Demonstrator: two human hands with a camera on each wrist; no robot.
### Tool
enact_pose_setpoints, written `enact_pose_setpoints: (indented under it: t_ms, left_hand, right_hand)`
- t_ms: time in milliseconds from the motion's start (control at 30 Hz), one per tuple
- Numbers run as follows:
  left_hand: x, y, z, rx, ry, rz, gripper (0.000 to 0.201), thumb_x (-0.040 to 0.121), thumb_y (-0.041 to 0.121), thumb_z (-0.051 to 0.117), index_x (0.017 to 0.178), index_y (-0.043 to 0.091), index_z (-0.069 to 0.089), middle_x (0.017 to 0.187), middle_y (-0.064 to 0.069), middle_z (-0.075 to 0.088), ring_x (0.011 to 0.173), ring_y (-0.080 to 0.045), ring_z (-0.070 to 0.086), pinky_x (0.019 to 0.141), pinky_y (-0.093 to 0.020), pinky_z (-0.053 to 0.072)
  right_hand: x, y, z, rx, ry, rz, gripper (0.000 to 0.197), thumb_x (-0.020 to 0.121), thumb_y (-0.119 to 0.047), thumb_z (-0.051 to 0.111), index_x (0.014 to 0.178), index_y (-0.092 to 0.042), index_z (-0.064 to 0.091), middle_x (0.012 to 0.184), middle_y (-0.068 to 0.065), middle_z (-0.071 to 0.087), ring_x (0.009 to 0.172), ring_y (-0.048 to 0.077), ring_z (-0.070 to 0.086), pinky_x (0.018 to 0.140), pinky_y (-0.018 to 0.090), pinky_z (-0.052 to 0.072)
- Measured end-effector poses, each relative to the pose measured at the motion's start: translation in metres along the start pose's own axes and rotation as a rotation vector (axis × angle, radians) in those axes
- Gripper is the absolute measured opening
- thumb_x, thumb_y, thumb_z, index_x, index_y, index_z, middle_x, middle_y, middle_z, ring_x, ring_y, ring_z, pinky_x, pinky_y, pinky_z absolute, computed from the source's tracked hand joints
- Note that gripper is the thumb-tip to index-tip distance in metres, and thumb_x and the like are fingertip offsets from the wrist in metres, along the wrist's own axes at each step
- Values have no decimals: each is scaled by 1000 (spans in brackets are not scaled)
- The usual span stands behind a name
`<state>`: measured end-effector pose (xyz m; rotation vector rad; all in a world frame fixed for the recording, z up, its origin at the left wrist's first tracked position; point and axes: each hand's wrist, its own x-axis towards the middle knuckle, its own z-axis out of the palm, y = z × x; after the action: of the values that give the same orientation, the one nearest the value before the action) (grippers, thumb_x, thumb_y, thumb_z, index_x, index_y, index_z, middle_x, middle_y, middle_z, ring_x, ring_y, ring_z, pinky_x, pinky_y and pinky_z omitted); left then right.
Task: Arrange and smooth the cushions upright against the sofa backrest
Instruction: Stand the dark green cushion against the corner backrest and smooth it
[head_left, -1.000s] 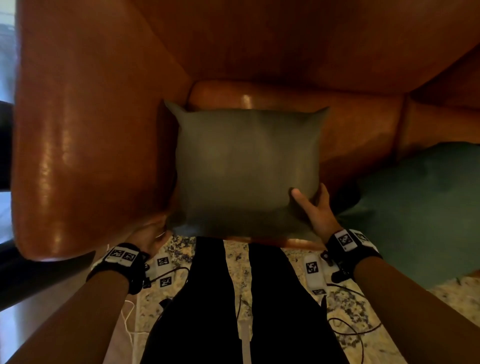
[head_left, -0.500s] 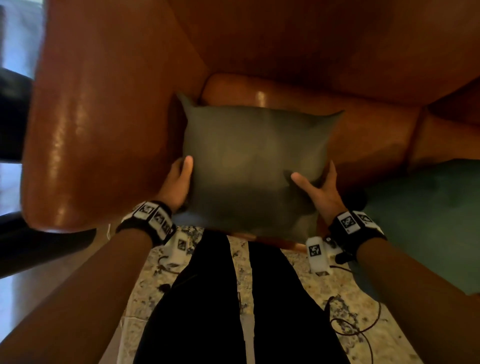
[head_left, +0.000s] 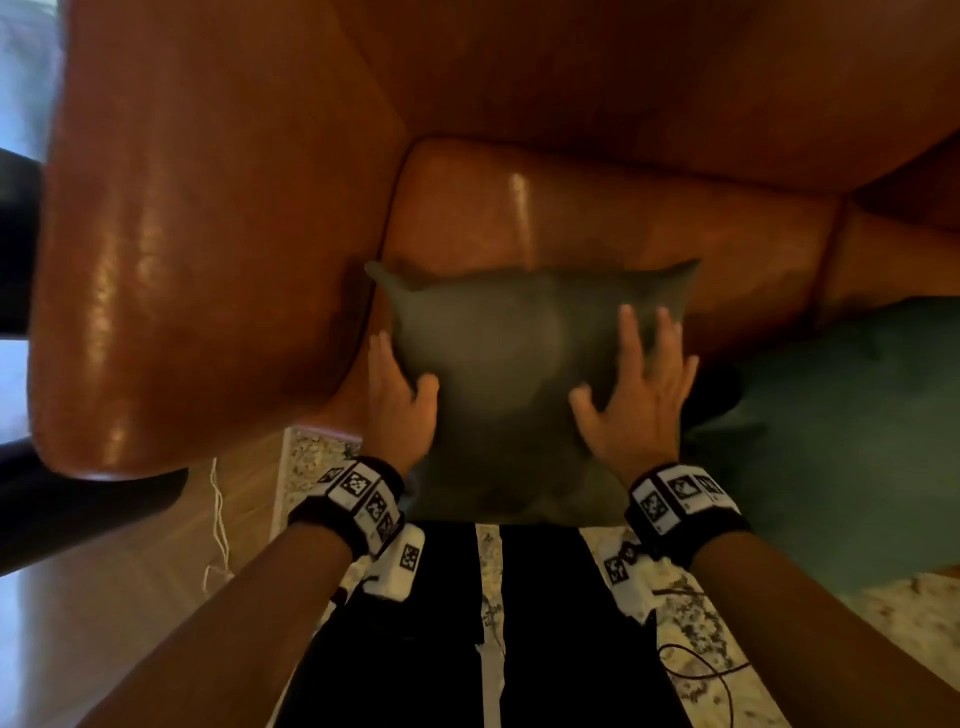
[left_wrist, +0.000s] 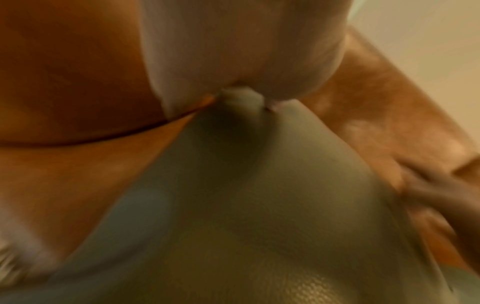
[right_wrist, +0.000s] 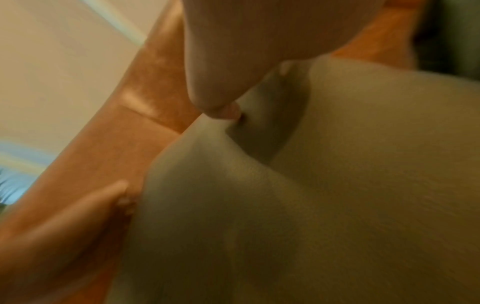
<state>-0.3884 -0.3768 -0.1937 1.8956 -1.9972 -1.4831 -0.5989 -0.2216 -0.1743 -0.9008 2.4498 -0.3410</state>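
At the far left of your head view stands the sofa's broad tan leather armrest (head_left: 197, 249), glossy with reflected light, and the backrest (head_left: 623, 88) runs across the top of the frame.

Your left hand (head_left: 400, 400) sits against the left edge of the grey-green cushion (head_left: 498, 364): the thumb lies on the cushion's front face while the fingers run up along its side, between cushion and armrest. The left wrist view is blurred, but it shows the cushion fabric dimpled where the hand meets it, so this hand is clasping the cushion's edge.

The cushion itself lies on the leather seat (head_left: 519, 208) in the corner next to the armrest, its top corners pointing toward the backrest. Bare seat leather shows between its top edge and the backrest, and its lower edge overhangs the front of the seat above your dark trousers (head_left: 571, 623).

Your right hand (head_left: 639, 395) lies flat on the cushion's right half, fingers straight and spread, thumb angled inward, palm pressing on the fabric.

Further right, a teal cushion (head_left: 831, 426) lies on the seat beside the grey-green one. Speckled flooring (head_left: 691, 623) shows below.
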Motion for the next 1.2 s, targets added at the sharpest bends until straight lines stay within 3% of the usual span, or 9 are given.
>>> enact_pose_setpoints:
  t_ms: [100, 267, 500, 600, 700, 900, 967, 1100, 1200]
  left_hand:
    - [9, 30, 2, 312, 69, 335, 75, 105, 41, 41, 165, 8, 9, 173, -7, -2, 161, -27, -1, 130, -40, 1]
    - [51, 54, 20, 859, -316, 898, 74, 105, 59, 25, 164, 16, 21, 173, -7, 12, 161, -26, 6, 130, -48, 6]
    - [131, 31, -46, 999, -224, 207, 86, 99, 73, 3, 163, 20, 24, 172, -2, 18, 160, -22, 8, 129, -48, -2]
    - [111, 54, -31, 866, -140, 495, 75, 105, 61, 12, 162, 16, 28, 171, -7, 22, 160, -25, 13, 130, -47, 4]
    - [77, 37, -11, 963, -383, 996, 75, 104, 63, 22, 164, 19, 22, 172, -6, 16, 160, -24, 10, 130, -47, 8]
    - [78, -33, -40, 753, 10, 290, 96, 96, 74, -1, 165, 8, 8, 173, -15, 3, 160, -33, 2, 129, -54, 11]
    - [70, -17, -30, 702, 42, 374, 91, 101, 68, 11, 164, 4, 8, 172, -17, 0, 160, -33, 1, 129, -53, 8]
    - [59, -3, -8, 829, -235, 935, 84, 103, 63, 26, 164, 7, 15, 172, -12, 5, 160, -31, 4, 129, -52, 10]
    - [67, -27, -20, 859, -94, 555, 92, 99, 71, 9, 165, 8, 7, 173, -13, 2, 160, -30, 1, 129, -53, 10]
  right_hand:
    - [11, -20, 26, -137, -25, -145, 82, 95, -66, 38, 165, -34, 11, 174, 8, -6, 160, 34, -8, 124, 63, -7]
    - [6, -18, 61, -275, 32, -129, 77, 98, -69, 31, 165, -35, 15, 174, 4, 4, 160, 33, -1, 124, 66, 0]
    - [7, -7, 71, -292, 37, -127, 77, 97, -70, 33, 164, -37, 17, 174, 2, 5, 161, 32, 0, 125, 65, 2]
    - [10, -9, 73, -303, 38, -120, 78, 97, -69, 33, 165, -35, 17, 174, 3, 5, 160, 33, 1, 124, 66, 3]
    - [14, 0, 68, -289, 44, -135, 77, 96, -70, 33, 164, -35, 20, 174, 3, 7, 160, 33, 3, 124, 65, 3]
    - [22, -6, 70, -304, 23, -114, 78, 97, -71, 31, 164, -36, 17, 174, 3, 5, 160, 33, 2, 125, 64, 2]
    - [23, -7, 71, -312, 8, -112, 78, 97, -71, 30, 165, -35, 15, 174, 4, 4, 160, 34, 1, 125, 64, 0]
    - [22, -5, 69, -313, 16, -121, 78, 97, -70, 31, 164, -34, 19, 174, 4, 7, 160, 34, 4, 125, 64, 1]
    - [23, -7, 65, -291, -6, -125, 78, 96, -71, 31, 164, -36, 18, 174, 3, 7, 160, 33, 3, 125, 64, 1]
